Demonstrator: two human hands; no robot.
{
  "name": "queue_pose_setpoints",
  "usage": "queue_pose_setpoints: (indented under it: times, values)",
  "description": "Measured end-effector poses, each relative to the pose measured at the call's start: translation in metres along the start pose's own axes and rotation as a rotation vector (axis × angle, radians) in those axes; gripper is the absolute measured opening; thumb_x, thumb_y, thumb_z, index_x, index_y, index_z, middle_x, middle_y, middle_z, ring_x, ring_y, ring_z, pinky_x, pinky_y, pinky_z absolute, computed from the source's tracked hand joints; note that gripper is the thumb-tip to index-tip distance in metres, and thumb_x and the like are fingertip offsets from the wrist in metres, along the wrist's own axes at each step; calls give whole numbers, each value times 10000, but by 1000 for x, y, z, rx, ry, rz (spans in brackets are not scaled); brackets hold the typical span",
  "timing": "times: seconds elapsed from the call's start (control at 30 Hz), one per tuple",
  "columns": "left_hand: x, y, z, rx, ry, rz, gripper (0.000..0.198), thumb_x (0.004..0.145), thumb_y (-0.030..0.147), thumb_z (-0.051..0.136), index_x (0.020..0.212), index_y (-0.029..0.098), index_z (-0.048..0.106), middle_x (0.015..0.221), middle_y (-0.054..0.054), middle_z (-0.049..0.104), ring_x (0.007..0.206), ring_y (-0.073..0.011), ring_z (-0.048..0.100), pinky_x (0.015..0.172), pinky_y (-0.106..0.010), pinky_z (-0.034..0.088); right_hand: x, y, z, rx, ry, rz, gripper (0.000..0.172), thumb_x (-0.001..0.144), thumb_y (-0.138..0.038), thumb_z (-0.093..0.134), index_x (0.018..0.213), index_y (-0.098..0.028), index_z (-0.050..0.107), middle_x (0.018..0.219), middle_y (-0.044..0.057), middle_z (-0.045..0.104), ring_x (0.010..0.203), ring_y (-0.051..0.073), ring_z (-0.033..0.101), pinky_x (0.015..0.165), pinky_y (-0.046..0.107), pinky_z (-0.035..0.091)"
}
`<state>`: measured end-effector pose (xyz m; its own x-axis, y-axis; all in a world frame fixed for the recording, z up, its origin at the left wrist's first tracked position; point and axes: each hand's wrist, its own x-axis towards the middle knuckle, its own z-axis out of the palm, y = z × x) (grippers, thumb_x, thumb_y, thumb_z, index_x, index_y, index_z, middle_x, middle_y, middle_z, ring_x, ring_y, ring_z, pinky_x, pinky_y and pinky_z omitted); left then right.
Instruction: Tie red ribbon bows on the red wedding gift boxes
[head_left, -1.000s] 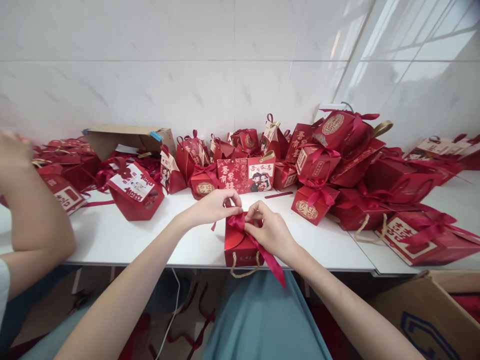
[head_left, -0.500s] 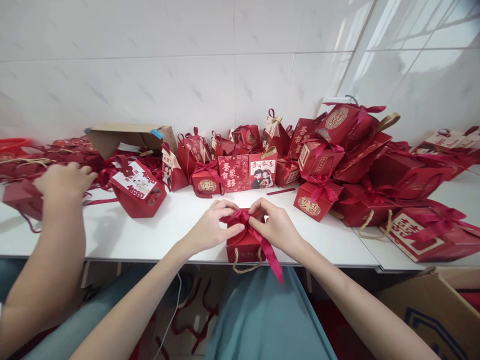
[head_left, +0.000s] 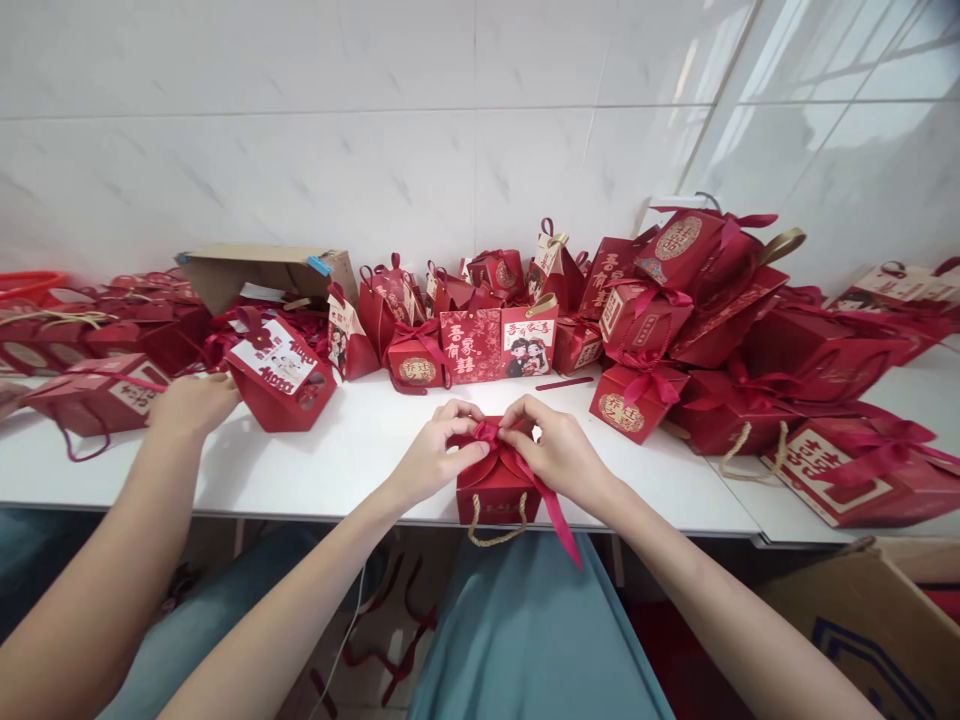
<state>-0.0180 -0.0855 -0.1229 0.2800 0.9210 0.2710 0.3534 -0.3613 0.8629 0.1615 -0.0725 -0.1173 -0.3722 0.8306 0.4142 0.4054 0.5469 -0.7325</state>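
Note:
A small red gift box (head_left: 498, 505) with a twisted rope handle (head_left: 499, 541) stands at the table's front edge, directly before me. My left hand (head_left: 439, 450) pinches the crimson ribbon (head_left: 487, 431) on the left of its knot, on top of the box. From the other side my right hand (head_left: 551, 445) also has the ribbon between thumb and fingers. One long ribbon tail hangs from under the right hand, past the box's front and over the edge. Parts of the knot are hidden behind the fingers.
On the left, a co-worker's hand (head_left: 193, 402) rests beside a red box (head_left: 101, 390). Red gift boxes (head_left: 471, 345) line the wall, with a taller pile (head_left: 697, 300) to the right. Cardboard cartons stand at the back left (head_left: 262, 268) and lower right (head_left: 862, 630). Ribbon scraps (head_left: 397, 660) lie on the floor.
The co-worker's hand has moved right and down, uncovering the red box on the left. My hands stay at the knot almost unmoved. The view has shifted slightly.

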Motion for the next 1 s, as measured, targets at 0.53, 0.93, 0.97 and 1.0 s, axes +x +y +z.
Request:
queue_pose_setpoints:
  times: [0.53,0.93,0.97,1.0]
  values:
    - [3,2,7,-163,48,-125,289,817,335,520,584,173,574,1177,-77,543,1168,-236,471,1008,-381,359,-3,7,-8,-203,-14,-365,166,854,-99,445,836,-203,573,881,58,657,813,167,613,752,308,503]
    - [0,5,2,-275,10,-143,251,797,354,562,678,165,676,1219,-83,519,1092,-222,506,949,-359,421,-4,8,-10,-289,56,-461,74,875,-205,539,849,-188,606,942,84,611,832,175,622,740,312,535]
    - [0,5,2,-267,8,-138,253,799,355,559,680,166,678,1219,-83,523,1098,-222,505,963,-362,412,-4,9,-9,-286,57,-468,99,883,-193,522,827,-190,603,921,78,610,804,167,618,720,303,534]
    - [0,5,2,-260,7,-133,254,802,354,554,682,167,678,1217,-82,528,1105,-222,503,979,-363,400,-4,8,-9,-286,54,-475,121,889,-182,506,813,-190,599,901,74,610,780,161,612,702,295,531]
